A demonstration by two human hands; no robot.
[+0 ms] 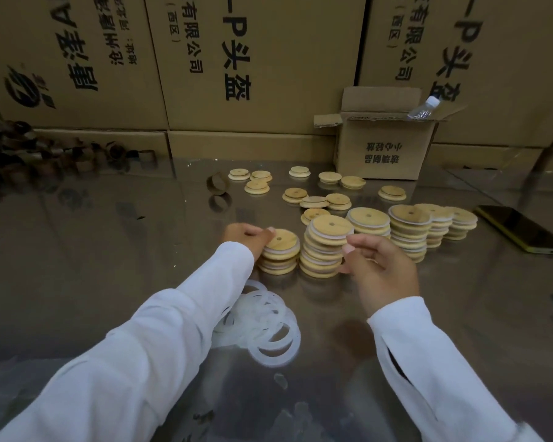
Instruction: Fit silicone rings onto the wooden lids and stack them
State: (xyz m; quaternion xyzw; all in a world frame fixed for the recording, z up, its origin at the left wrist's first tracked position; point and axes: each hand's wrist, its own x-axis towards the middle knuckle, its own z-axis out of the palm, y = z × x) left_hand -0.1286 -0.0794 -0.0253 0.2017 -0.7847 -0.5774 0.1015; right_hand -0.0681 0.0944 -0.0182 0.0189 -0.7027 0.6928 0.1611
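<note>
Your left hand (pixel 246 239) is curled over the top lid (pixel 283 240) of the short stack (pixel 278 263), thumb and fingertips pinching its left edge, right around the middle of the bench (pixel 109 250). That lid sits flat on the pile with a white ring showing just under it.

Right hand (pixel 383 272) is snug against the right side of the tall stack (pixel 323 253) next door, fingers curled and thumb tip on the lids' edges. Honestly can't tell if it's really gripping or just touching.

More finished stacks (pixel 409 234) run off toward the right edge, and the loose lids (pixel 316 199) lie scattered beyond them toward the far edge. The silicone rings (pixel 268 323) are in a messy overlapping heap between your sleeves, closer to the near edge.

Other stuff: a small carton (pixel 383 151) at the far edge with a bottle (pixel 423 108) poking out, a phone (pixel 521 229) by the right edge, and cardboard tubes (pixel 45 154) piled in the far left corner.
</note>
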